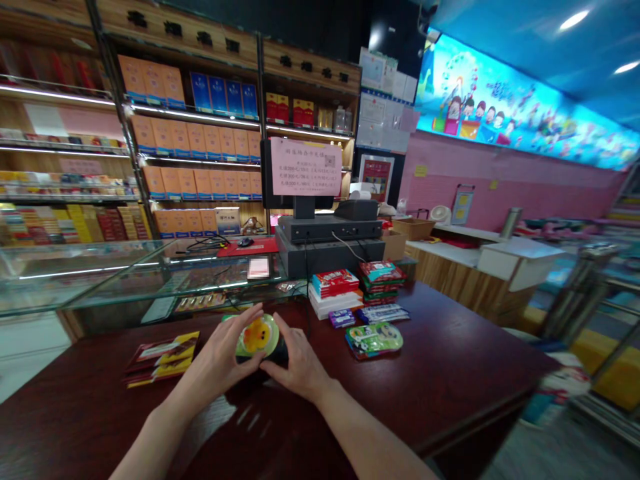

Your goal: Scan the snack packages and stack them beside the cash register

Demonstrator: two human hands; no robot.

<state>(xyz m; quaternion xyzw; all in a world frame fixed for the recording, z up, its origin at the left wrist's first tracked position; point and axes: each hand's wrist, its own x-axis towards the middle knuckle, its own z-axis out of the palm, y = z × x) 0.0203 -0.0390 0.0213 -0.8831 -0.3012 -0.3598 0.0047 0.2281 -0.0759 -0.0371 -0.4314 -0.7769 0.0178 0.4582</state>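
Between my two hands is a green blister pack [271, 328] with a yellow duck-shaped piece under its clear front. My left hand [223, 353] grips its left side, fingers over the top and thumb below. On the opposite edge, my right hand [299, 363] closes with thumb and fingers. The pack is held just above the dark wooden counter [425, 387]. To the left of my hands lie several flat maroon and yellow packets [165, 360]. Similar green packs [375, 338] rest to the right, in a small pile.
Behind the green packs sit a purple packet [343, 318], a blue-and-white wrapper [384, 313], stacked red-and-white boxes [334, 293] and a pile of red and green packets [381, 280]. A cash register [327, 230] with a paper sign [306, 167] stands behind. A glass case [165, 267] borders the left.
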